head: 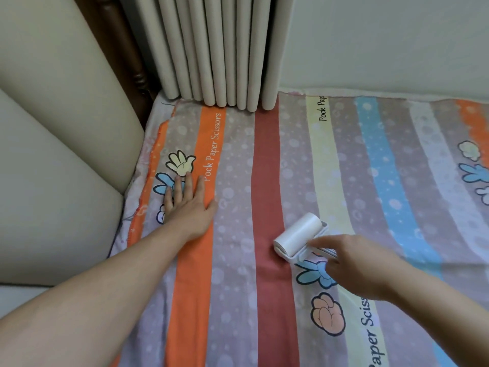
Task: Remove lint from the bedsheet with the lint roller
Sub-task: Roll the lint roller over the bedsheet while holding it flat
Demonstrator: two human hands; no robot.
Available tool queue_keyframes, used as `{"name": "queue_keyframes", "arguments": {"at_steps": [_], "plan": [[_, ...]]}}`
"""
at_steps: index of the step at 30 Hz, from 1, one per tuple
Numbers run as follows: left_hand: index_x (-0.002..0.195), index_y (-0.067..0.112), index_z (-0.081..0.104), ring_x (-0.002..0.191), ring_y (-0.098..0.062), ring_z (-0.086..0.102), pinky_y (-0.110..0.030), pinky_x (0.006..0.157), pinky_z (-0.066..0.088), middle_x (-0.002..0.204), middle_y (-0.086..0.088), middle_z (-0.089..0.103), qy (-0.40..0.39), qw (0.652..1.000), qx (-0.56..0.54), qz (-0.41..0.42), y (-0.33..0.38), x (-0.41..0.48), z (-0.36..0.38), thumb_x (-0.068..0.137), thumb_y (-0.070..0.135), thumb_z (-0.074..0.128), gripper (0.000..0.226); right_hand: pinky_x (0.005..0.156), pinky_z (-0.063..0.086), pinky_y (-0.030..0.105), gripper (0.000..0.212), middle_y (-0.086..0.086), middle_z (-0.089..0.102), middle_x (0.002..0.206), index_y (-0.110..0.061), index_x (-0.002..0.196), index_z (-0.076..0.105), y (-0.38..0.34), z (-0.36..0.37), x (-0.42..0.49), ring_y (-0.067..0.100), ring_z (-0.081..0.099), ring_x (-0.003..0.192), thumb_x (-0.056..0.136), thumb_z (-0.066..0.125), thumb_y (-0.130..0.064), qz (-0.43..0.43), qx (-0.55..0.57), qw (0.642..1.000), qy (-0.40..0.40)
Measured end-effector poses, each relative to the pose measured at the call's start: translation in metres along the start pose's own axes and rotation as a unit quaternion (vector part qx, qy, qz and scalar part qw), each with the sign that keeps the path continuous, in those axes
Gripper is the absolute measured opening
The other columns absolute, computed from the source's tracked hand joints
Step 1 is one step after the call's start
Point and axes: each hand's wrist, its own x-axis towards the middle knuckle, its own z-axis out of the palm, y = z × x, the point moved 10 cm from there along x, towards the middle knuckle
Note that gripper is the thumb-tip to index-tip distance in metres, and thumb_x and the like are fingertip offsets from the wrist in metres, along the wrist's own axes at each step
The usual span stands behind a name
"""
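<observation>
The bedsheet [238, 260] lies spread over the bed, striped in orange, dark red, yellow and blue, with cartoon hands printed on it. The left hand [189, 205] lies flat on the orange stripe at about eight o'clock, fingers straight and slightly spread, holding nothing. I take it to be there to pin the cloth so it doesn't drag or bunch under the roller.

The lint roller [299, 238] sits at about four o'clock. Its white drum touches the sheet where the dark red stripe meets the pale one beside it. The right hand [354, 263] grips its handle from the five o'clock side, fingers curled round it, though that hand is blurred and I can't make out the finger positions exactly. The drum lies askew to the stripes, so a push would likely carry it up towards eleven o'clock.

At twelve o'clock a stack of folded cream panels [219, 49] stands on the sheet against the wall. Padded cream cushions [53, 128] bound the bed at nine o'clock. No lint is clear enough for me to pick out.
</observation>
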Motion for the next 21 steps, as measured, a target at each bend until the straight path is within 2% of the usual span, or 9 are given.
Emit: {"name": "queue_keyframes", "arguments": {"at_steps": [2,6,9,13,14,16,17,19,21], "plan": [[0.161,0.026,-0.013,0.153,-0.026,-0.025,-0.046,0.123,-0.015,0.167,-0.005,-0.024,0.002,1.0,0.015,0.004,0.0,-0.006,-0.002,0.103,0.058,0.021,0.074,0.063,0.045,0.023,0.057,-0.015,0.057,0.118,-0.054,0.134,0.042,0.005,-0.002,-0.008,0.003,0.049,0.069,0.086,0.043,-0.024,0.009,-0.001,1.0,-0.016],[0.162,0.025,-0.008,0.153,-0.023,-0.023,-0.042,0.124,-0.012,0.168,-0.005,-0.021,0.022,1.0,0.019,0.007,-0.009,-0.01,-0.007,0.102,0.062,0.02,0.076,0.07,0.051,0.017,0.055,-0.023,0.059,0.106,-0.061,0.124,0.048,0.014,-0.014,-0.02,0.002,0.061,0.072,0.084,0.045,-0.023,0.013,-0.007,0.998,-0.056],[0.163,0.021,0.0,0.154,-0.021,-0.022,-0.041,0.124,-0.011,0.169,-0.008,-0.016,0.057,0.998,-0.001,-0.007,-0.017,-0.011,-0.01,0.102,0.054,0.026,0.074,0.057,0.045,0.014,0.05,-0.023,0.06,0.073,-0.067,0.112,0.051,0.011,-0.044,-0.02,-0.002,0.057,0.059,0.084,0.049,-0.026,0.011,-0.003,0.999,-0.038],[0.163,0.019,-0.002,0.153,-0.019,-0.024,-0.04,0.123,-0.013,0.168,-0.007,-0.018,0.076,0.997,-0.031,-0.004,-0.019,-0.011,-0.006,0.103,0.045,0.029,0.072,0.046,0.038,0.015,0.048,-0.011,0.063,0.065,-0.068,0.106,0.053,-0.043,-0.072,0.004,0.004,0.047,0.044,0.088,0.05,-0.023,-0.035,0.129,0.99,0.034],[0.162,0.019,-0.003,0.153,-0.019,-0.024,-0.04,0.124,-0.012,0.168,-0.006,-0.019,0.078,0.996,-0.033,-0.002,-0.021,-0.009,-0.004,0.103,0.045,0.028,0.072,0.043,0.036,0.013,0.05,-0.01,0.06,0.067,-0.063,0.113,0.053,-0.062,-0.075,0.019,0.004,0.046,0.043,0.089,0.049,-0.02,-0.05,0.135,0.988,0.054],[0.162,0.019,-0.005,0.153,-0.018,-0.025,-0.04,0.124,-0.012,0.168,-0.006,-0.021,0.083,0.996,-0.034,0.005,-0.022,-0.006,0.0,0.098,0.047,0.021,0.074,0.046,0.034,0.013,0.052,-0.011,0.058,0.085,-0.051,0.13,0.05,-0.101,-0.076,0.052,0.002,0.049,0.053,0.092,0.045,-0.017,-0.085,0.113,0.985,0.098],[0.162,0.019,-0.005,0.152,-0.018,-0.025,-0.04,0.124,-0.012,0.168,-0.006,-0.021,0.087,0.996,-0.034,0.006,-0.023,-0.005,0.001,0.093,0.049,0.014,0.078,0.053,0.037,0.016,0.053,-0.006,0.061,0.099,-0.046,0.136,0.047,-0.119,-0.075,0.07,0.004,0.055,0.066,0.093,0.044,-0.016,-0.097,0.108,0.982,0.117],[0.162,0.02,-0.007,0.152,-0.018,-0.026,-0.04,0.122,-0.014,0.168,-0.006,-0.021,0.093,0.995,-0.036,0.007,-0.023,-0.006,0.003,0.081,0.051,0.001,0.087,0.069,0.043,0.023,0.053,0.001,0.059,0.128,-0.039,0.142,0.043,-0.143,-0.073,0.104,0.02,0.06,0.099,0.094,0.043,-0.015,-0.099,0.126,0.977,0.141],[0.161,0.021,-0.01,0.151,-0.017,-0.027,-0.039,0.121,-0.015,0.168,-0.005,-0.022,0.093,0.995,-0.043,0.006,-0.023,-0.007,0.003,0.077,0.051,-0.003,0.09,0.082,0.05,0.03,0.056,0.003,0.056,0.136,-0.038,0.144,0.041,-0.153,-0.067,0.129,0.026,0.058,0.109,0.092,0.042,-0.015,-0.086,0.144,0.975,0.143]]}}
